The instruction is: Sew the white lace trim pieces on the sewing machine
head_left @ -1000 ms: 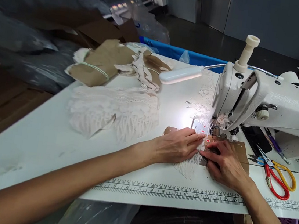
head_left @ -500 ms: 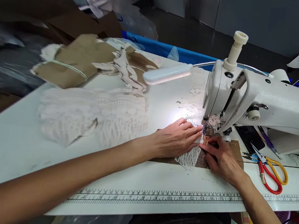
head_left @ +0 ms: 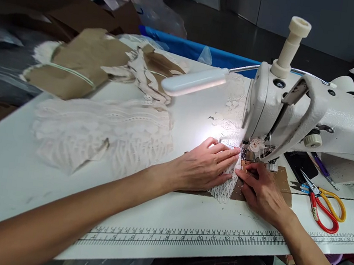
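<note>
My left hand (head_left: pixel 207 165) lies flat, fingers stretched out, pressing a strip of white lace (head_left: pixel 226 187) onto a brown cardboard piece (head_left: pixel 280 180) on the table. My right hand (head_left: pixel 261 189) rests on the same cardboard just right of the lace, fingers flat and together, fingertips near the needle area (head_left: pixel 247 153) of the white sewing machine (head_left: pixel 317 117). The two hands' fingertips almost meet at the lace's upper end, under the presser foot.
A pile of white lace (head_left: pixel 104 133) lies to the left, with brown paper bundles (head_left: pixel 74 63) behind it. A lamp (head_left: pixel 194 80) hangs over the work. Red and yellow scissors (head_left: pixel 326 204) lie at the right. A printed ruler (head_left: pixel 198 236) runs along the table's front edge.
Both hands slid the lace and cardboard away from me, up to the machine's needle area. The view shifted slightly; the hands keep the same flat pose.
</note>
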Demonstrator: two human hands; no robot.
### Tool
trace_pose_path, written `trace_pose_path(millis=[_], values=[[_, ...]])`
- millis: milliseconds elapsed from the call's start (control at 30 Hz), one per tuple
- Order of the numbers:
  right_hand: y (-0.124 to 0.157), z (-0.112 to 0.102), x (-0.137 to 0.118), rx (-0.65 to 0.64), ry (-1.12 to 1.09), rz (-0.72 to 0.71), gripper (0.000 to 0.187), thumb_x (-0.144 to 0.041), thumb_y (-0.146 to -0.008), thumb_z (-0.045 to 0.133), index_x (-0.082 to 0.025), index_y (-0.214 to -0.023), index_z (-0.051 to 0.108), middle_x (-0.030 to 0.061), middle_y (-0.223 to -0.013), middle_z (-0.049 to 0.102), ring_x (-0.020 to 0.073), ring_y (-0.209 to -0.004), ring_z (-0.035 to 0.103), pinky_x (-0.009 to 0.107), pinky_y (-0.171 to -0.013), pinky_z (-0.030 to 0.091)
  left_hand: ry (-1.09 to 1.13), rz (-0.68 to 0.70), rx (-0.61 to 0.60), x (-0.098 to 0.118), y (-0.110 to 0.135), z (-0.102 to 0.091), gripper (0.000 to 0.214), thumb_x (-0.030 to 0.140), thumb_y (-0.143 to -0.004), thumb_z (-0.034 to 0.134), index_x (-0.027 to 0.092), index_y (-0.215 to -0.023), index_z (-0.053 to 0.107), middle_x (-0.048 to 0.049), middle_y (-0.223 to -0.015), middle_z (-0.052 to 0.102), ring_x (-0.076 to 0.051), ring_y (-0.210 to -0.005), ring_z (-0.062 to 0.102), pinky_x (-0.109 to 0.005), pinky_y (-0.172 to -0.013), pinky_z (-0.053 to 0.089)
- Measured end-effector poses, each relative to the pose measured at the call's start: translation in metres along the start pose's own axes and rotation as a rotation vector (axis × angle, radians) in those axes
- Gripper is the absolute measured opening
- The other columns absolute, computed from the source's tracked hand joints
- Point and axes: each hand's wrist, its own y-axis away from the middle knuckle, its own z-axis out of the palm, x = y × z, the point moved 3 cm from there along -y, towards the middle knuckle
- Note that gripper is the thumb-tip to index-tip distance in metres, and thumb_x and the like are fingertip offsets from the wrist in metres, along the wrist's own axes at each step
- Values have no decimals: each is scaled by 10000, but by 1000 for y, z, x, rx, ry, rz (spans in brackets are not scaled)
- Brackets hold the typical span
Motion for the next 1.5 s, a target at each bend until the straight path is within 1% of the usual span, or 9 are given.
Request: trace_pose_path(millis=[67,167,400,533,700,833,1033,1267,1500], values=[[-1,-1,0,10,-10,0,410,-95,-873,518,-227,-1240,645,131,-1212,551,294,-1115,515,498,-955,535,16,-4,5,0,-1,0,317,304,-1005,367,125,-1015,629,-153,-995,676,-292,-940,568,-423,-797,384],[-2,-1,2,17,-24,2,452,-73,-864,504,-259,-1256,630,119,-1244,540,291,-1150,510,492,-949,540,42,-32,-25,-1,-3,0,324,325,-1007,354,147,-1010,625,-139,-963,674,-285,-922,558,-425,-807,388],[1,2,8,31,-54,31,424,-113,-893,509,-267,-1269,634,137,-1245,527,284,-1111,536,502,-950,538,47,-48,-42,-1,-3,2,327,327,-1005,345,145,-1025,617,-142,-965,671,-283,-937,553,-427,-810,398],[2,1,7,49,-64,35,397,-122,-907,490,-258,-1245,647,129,-1205,547,272,-1100,541,485,-956,540,75,-38,2,-2,-2,2,334,324,-1007,347,128,-1055,613,-155,-1020,678,-295,-988,559,-444,-842,401],[1,1,5,112,-50,-8,355,-121,-901,490,-206,-1188,680,139,-1129,582,268,-1045,557,470,-922,556,88,-45,13,-2,-2,2,322,336,-991,423,131,-1174,592,-153,-1181,667,-285,-1047,575,-476,-955,394],[1,0,5,136,-44,-13,347,-126,-901,497,-218,-1173,693,122,-1090,589,250,-1019,570,428,-895,568,111,-47,24,-2,-2,0,319,320,-984,457,137,-1210,590,-153,-1282,636,-281,-1087,589,-508,-1034,367],[1,0,8,160,-56,-25,341,-132,-906,500,-215,-1162,710,119,-1064,585,249,-1027,574,422,-890,561,141,-49,40,-3,-3,0,339,332,-991,453,133,-1227,593,-143,-1316,626,-288,-1134,590,-553,-1092,314],[1,-1,9,163,-53,-12,329,-144,-900,518,-211,-1160,709,114,-1050,592,245,-1008,594,415,-868,566,122,-43,90,-2,-2,1,328,349,-996,443,150,-1182,626,-135,-1291,638,-263,-1082,615,-528,-1078,356],[0,-1,10,170,-63,-21,332,-149,-904,509,-234,-1152,711,107,-1057,594,239,-1005,592,409,-859,565,136,-52,88,-5,-3,4,360,364,-986,459,164,-1251,597,-122,-1309,636,-277,-1105,612,-613,-1110,306]])
